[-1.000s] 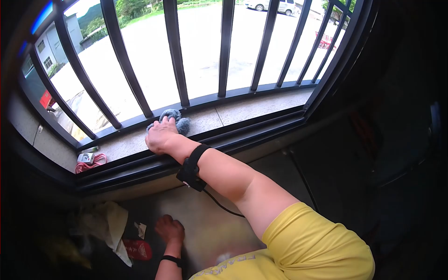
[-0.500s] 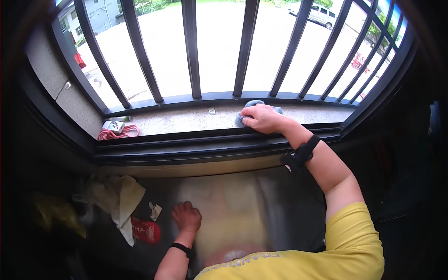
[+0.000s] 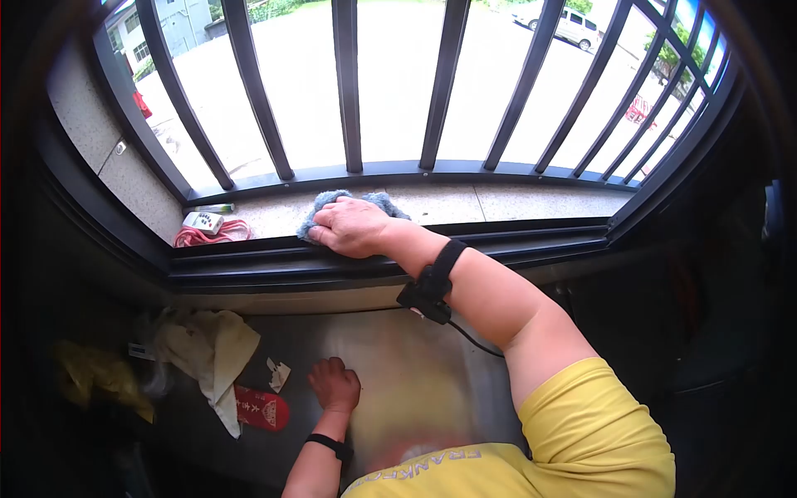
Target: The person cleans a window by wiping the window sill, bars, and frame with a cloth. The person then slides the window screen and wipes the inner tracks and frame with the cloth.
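My right hand (image 3: 355,227) presses a fluffy blue-grey cleaning cloth (image 3: 383,203) onto the pale stone window sill (image 3: 444,206). Its fingers curl over the cloth, which bunches out on both sides of the hand. Lower down, my left hand (image 3: 334,384) rests on the shiny metal counter (image 3: 407,349) with its fingers folded in, and no object shows in it. To its left lie a torn scrap of paper (image 3: 278,374), a red packet (image 3: 262,408) with printed characters and a cream cloth (image 3: 217,344).
Dark upright bars (image 3: 349,91) stand behind the sill. At its left end sit a white power strip (image 3: 203,222), a coiled pink cord (image 3: 217,235) and a small green item (image 3: 218,208). A black window track (image 3: 531,242) edges the sill. Yellowish plastic (image 3: 104,373) lies far left.
My right hand has slid left along the sill with the blue-grey cleaning cloth, towards the power strip. My left hand has stayed almost in place.
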Tool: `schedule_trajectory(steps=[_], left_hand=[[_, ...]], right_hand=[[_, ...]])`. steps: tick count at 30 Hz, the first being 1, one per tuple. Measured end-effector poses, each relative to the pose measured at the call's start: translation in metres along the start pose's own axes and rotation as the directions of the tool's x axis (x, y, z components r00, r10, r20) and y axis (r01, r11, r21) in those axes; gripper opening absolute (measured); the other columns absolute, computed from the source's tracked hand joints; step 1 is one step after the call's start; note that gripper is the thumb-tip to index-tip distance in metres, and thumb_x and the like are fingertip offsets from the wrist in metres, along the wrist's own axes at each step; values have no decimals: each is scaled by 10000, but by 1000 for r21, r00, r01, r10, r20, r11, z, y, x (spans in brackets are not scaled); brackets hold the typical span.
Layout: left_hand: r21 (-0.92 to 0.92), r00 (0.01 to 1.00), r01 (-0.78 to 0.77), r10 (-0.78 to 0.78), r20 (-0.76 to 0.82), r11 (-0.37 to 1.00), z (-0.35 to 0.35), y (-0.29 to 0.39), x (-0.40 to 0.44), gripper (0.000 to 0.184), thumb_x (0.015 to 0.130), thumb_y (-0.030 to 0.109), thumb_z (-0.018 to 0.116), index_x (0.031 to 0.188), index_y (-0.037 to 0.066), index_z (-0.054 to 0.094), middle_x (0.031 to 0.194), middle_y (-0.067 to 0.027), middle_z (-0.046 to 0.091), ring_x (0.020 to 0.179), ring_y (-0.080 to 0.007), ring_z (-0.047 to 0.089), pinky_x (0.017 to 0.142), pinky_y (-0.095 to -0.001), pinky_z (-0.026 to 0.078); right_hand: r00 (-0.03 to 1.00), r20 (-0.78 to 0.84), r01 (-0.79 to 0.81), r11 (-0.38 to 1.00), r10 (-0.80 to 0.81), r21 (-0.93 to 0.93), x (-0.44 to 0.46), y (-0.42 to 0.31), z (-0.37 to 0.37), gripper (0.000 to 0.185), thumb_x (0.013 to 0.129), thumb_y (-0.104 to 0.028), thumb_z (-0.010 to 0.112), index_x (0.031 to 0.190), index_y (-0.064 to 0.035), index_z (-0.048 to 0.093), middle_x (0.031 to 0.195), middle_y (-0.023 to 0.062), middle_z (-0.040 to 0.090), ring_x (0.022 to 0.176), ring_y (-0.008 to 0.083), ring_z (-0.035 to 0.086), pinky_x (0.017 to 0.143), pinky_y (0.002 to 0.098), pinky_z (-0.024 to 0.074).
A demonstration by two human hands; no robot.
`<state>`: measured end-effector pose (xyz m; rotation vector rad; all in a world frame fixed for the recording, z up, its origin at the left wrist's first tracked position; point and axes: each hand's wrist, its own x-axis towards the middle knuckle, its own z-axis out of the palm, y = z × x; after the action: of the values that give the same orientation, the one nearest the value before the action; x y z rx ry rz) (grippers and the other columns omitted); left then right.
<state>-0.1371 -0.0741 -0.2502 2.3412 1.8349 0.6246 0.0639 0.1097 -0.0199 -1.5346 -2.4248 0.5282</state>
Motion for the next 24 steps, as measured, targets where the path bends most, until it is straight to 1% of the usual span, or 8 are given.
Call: schedule_trajectory(steps=[7, 11, 12, 13, 15, 17, 19, 24], left_hand=[[18, 999, 33, -34, 24, 999, 0, 0, -3, 107, 692, 160, 538, 781, 102, 525, 865, -100, 514, 910, -305, 481, 798, -457, 360], [19, 998, 51, -52, 34, 999, -6, 7, 0, 105, 689, 153, 532, 782, 103, 525, 889, -96, 514, 916, -303, 480, 801, -456, 358], [15, 999, 35, -35, 32, 999, -7, 7, 0, 105, 689, 153, 532, 782, 103, 525, 889, -96, 514, 916, -303, 480, 801, -456, 358], [23, 997, 57, -58, 45, 998, -7, 8, 0, 107, 691, 153, 527, 785, 103, 527, 895, -100, 514, 925, -307, 479, 816, -464, 358], [29, 996, 56, -58, 69, 998, -6, 9, -1, 109, 692, 153, 522, 788, 102, 529, 901, -103, 513, 934, -310, 477, 831, -472, 357], [91, 993, 87, -93, 68, 992, -4, 10, -1, 114, 692, 152, 513, 792, 99, 531, 907, -115, 507, 963, -318, 470, 871, -492, 350], [74, 992, 86, -93, 87, 994, -4, 11, -1, 118, 695, 150, 509, 796, 92, 529, 913, -123, 503, 984, -325, 460, 895, -505, 342], [130, 993, 44, -57, 99, 991, -2, 9, -2, 162, 708, 145, 512, 857, 85, 541, 963, -130, 501, 1002, -326, 450, 885, -492, 348]], right_hand=[[875, -99, -484, 865, 474, -135, -165, 108, -60, 380, 928, -402, 388, 1008, -118, 627, 1144, 78, 596, 1155, 294, 467, 976, 479, 291], [721, -338, -680, 712, 605, -175, -228, 173, -79, 399, 899, -405, 410, 935, -89, 651, 1030, 133, 642, 1089, 327, 523, 896, 493, 384], [742, -453, -556, 831, 493, -7, -235, 194, -86, 416, 893, -401, 434, 887, -49, 655, 922, 145, 667, 942, 375, 586, 826, 435, 452], [602, -626, -501, 845, 495, 187, -238, 199, -92, 423, 902, -392, 461, 869, -15, 650, 809, 132, 669, 792, 335, 625, 764, 367, 482], [456, -672, -234, 807, 583, 542, -243, 212, -109, 420, 931, -387, 489, 916, 0, 652, 800, 95, 667, 765, 199, 627, 722, 318, 495], [449, -636, 85, 679, 628, 730, -254, 186, -132, 404, 949, -369, 508, 982, 10, 643, 808, 42, 656, 754, 91, 595, 691, 254, 495], [389, -701, 293, 641, 598, 709, -269, 182, -143, 381, 953, -360, 510, 1014, -6, 635, 851, 15, 649, 751, 85, 591, 719, 215, 483], [315, -682, 331, 597, 660, 731, -305, 219, -146, 404, 958, -380, 480, 1021, -11, 632, 872, 35, 649, 791, 101, 592, 749, 233, 474]])
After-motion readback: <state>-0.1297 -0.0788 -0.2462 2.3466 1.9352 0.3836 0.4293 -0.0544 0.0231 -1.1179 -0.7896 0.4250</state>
